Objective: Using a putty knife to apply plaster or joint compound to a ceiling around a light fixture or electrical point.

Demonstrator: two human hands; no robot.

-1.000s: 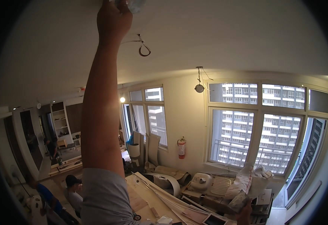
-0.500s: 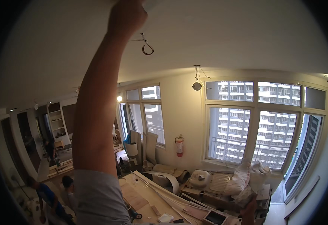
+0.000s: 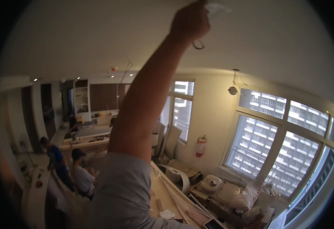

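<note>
My left arm, in a grey sleeve, reaches up across the middle to the white ceiling [image 3: 98, 42]. My left hand [image 3: 191, 21] is closed in a fist close under it. A blurred whitish, thin-looking patch [image 3: 217, 8] shows by its fingers; what it is I cannot make out. Just below the wrist hangs a dark wire loop [image 3: 198, 45], partly hidden by the arm. Low at the right, my right hand [image 3: 254, 222] is a dim, blurred brown shape beside the stacked goods, its fingers not readable.
Below lie boards [image 3: 163, 191], a white sack [image 3: 246, 198] and a pale basin [image 3: 211, 184]. A fire extinguisher [image 3: 201, 146] hangs on the wall near large windows [image 3: 253, 145]. A hanging lamp [image 3: 232, 90] dangles from the ceiling. Two people [image 3: 58, 160] are at lower left, another farther back.
The view has turned left, so the room has shifted right. My raised left hand now appears farther right, with a whitish patch visible by its fingers. More of the people at left shows.
</note>
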